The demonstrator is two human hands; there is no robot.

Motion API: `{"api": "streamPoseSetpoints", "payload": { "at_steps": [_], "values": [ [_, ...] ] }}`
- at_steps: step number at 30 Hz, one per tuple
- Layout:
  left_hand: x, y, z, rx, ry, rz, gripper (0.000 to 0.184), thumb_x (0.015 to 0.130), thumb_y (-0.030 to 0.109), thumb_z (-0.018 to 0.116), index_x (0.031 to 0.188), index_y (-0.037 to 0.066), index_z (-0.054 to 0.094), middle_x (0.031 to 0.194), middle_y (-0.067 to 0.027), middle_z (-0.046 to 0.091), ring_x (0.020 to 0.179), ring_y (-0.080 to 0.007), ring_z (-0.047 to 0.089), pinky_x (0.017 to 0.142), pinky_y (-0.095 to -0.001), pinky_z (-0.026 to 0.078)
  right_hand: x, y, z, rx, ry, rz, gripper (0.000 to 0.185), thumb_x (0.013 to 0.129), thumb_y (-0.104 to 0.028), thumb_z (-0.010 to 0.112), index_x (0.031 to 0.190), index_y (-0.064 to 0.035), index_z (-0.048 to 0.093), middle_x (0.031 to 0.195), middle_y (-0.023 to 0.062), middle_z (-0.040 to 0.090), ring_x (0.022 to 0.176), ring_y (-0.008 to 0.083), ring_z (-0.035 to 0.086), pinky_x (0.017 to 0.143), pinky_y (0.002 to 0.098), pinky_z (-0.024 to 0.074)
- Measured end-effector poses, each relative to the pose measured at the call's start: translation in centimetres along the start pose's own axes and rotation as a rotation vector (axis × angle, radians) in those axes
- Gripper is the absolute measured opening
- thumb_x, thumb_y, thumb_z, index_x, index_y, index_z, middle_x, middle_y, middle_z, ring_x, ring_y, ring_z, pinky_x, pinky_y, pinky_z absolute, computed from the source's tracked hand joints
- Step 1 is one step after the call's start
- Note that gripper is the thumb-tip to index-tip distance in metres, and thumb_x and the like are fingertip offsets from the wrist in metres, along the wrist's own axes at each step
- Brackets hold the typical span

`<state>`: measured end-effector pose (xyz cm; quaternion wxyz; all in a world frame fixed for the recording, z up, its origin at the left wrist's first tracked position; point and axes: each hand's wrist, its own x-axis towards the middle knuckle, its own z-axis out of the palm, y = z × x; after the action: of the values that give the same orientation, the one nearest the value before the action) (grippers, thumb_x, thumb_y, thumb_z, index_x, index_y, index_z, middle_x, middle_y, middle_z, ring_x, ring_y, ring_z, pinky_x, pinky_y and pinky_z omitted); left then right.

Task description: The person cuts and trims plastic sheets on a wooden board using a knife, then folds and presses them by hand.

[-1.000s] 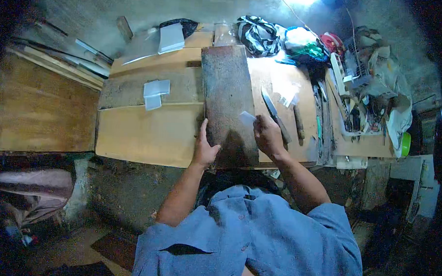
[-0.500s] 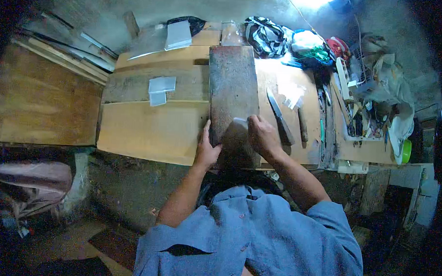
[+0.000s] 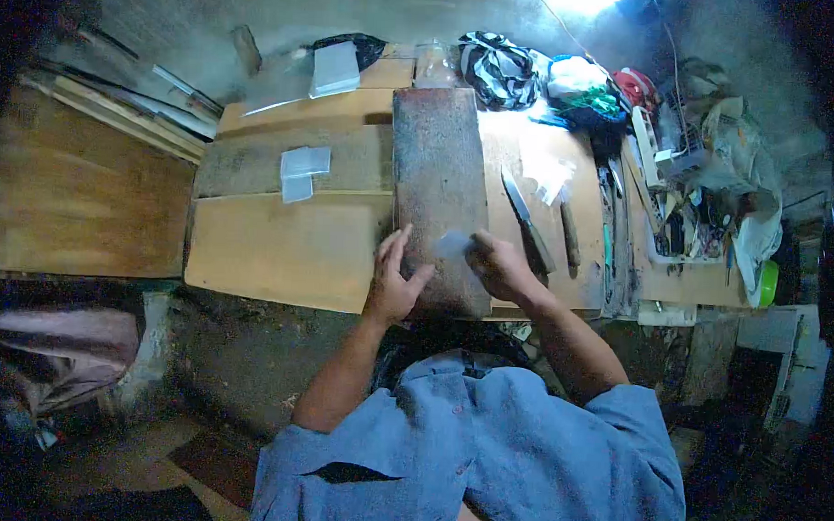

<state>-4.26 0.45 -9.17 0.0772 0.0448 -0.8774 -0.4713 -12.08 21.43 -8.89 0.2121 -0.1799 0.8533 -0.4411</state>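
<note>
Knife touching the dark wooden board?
Apart. The head view shows pale tabletop between the knife and the right edge of the dark wooden board.

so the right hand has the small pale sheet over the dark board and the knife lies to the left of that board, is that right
Not quite: the knife lies to the right of the dark board, as the head view shows. The right hand does have the small pale sheet over that board.
</note>
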Motion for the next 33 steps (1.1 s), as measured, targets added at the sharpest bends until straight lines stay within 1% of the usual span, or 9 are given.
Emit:
{"api": "streamPoseSetpoints", "payload": {
  "at_steps": [2,5,11,14,21,25,28,31,33],
  "values": [
    [0.3,0.8,-0.2,-0.054,-0.177,0.081,0.066,0.074,0.016,0.069,0.132,0.006,0.040,0.131,-0.0191,0.041,0.120,-0.0346,0.041,0.100,-0.0418,0.035,0.1,2.9,1.0,0.215,-0.163,0.090,0.014,0.090,-0.015,0.044,0.085,-0.0057,0.052,0.080,0.0069,0.054,0.070,0.0245,0.055,0.061,0.0380,0.0419],
    [0.4,3.0,-0.6,-0.227,-0.337,-0.085,0.040,0.076,0.011,0.067,0.114,0.004,0.056,0.105,-0.0121,0.059,0.097,-0.0230,0.057,0.088,-0.0331,0.044,-0.4,3.4,2.0,1.069,-0.316,0.468,0.014,0.084,-0.010,0.056,0.097,-0.0044,0.058,0.084,0.0032,0.058,0.074,0.0141,0.052,0.061,0.0275,0.0416],
    [-0.2,1.6,1.1,-0.607,-0.379,-0.229,0.015,0.078,0.003,0.063,0.094,0.004,0.063,0.078,-0.0015,0.064,0.074,-0.0094,0.057,0.071,-0.0247,0.046,-3.7,-1.2,-1.7,0.287,-0.141,-0.115,0.015,0.081,-0.004,0.063,0.093,0.0006,0.054,0.085,0.0058,0.058,0.081,0.0147,0.057,0.069,0.0301,0.0468],
    [-0.6,1.7,1.2,-0.735,-0.291,-0.255,0.010,0.079,0.000,0.060,0.088,0.005,0.060,0.078,-0.0006,0.062,0.072,-0.0066,0.054,0.066,-0.0234,0.045,-5.0,-2.5,-2.6,0.566,-0.074,0.176,0.014,0.082,-0.006,0.063,0.090,0.0004,0.055,0.084,0.0061,0.059,0.077,0.0126,0.058,0.064,0.0282,0.0485],
    [-1.7,4.6,2.4,-0.849,-0.232,-0.395,0.012,0.083,0.000,0.057,0.091,0.007,0.053,0.082,0.0012,0.055,0.075,-0.0090,0.051,0.070,-0.0233,0.042,-6.0,-0.2,0.9,0.780,0.150,0.064,0.022,0.084,-0.008,0.057,0.101,-0.0049,0.044,0.082,0.0026,0.053,0.071,0.0084,0.052,0.057,0.0236,0.0451],
    [-1.8,5.0,3.2,-0.901,-0.224,-0.449,0.015,0.080,0.000,0.054,0.094,0.007,0.051,0.078,0.0005,0.055,0.072,-0.0086,0.052,0.067,-0.0246,0.044,-6.6,-1.1,1.0,0.852,0.045,0.075,0.028,0.084,-0.012,0.057,0.106,-0.0060,0.041,0.085,0.0033,0.052,0.073,0.0091,0.051,0.059,0.0251,0.0448],
    [-1.2,4.0,1.7,-0.807,-0.318,-0.397,0.017,0.079,-0.001,0.052,0.095,0.005,0.051,0.081,-0.0008,0.056,0.075,-0.0098,0.053,0.069,-0.0251,0.044,-6.7,-2.7,-0.1,0.736,0.073,0.151,0.028,0.084,-0.011,0.058,0.108,-0.0050,0.044,0.087,0.0031,0.052,0.074,0.0118,0.052,0.064,0.0262,0.0449],
    [-0.5,3.9,0.6,-0.559,-0.539,-0.357,0.019,0.077,-0.002,0.052,0.095,0.004,0.051,0.085,-0.0024,0.057,0.079,-0.0099,0.053,0.073,-0.0251,0.044,-6.3,-3.2,-1.6,0.298,0.114,-0.044,0.025,0.084,-0.011,0.059,0.105,-0.0028,0.049,0.085,0.0024,0.053,0.076,0.0144,0.054,0.067,0.0262,0.0443],
    [-0.2,4.7,0.1,-0.496,-0.633,-0.303,0.019,0.075,-0.002,0.052,0.094,0.003,0.052,0.085,-0.0031,0.058,0.080,-0.0102,0.054,0.075,-0.0255,0.045,-6.1,-3.9,-2.3,0.234,-0.115,-0.048,0.020,0.084,-0.012,0.060,0.100,-0.0010,0.053,0.082,0.0018,0.054,0.076,0.0150,0.054,0.068,0.0260,0.0440]
  ]
}}
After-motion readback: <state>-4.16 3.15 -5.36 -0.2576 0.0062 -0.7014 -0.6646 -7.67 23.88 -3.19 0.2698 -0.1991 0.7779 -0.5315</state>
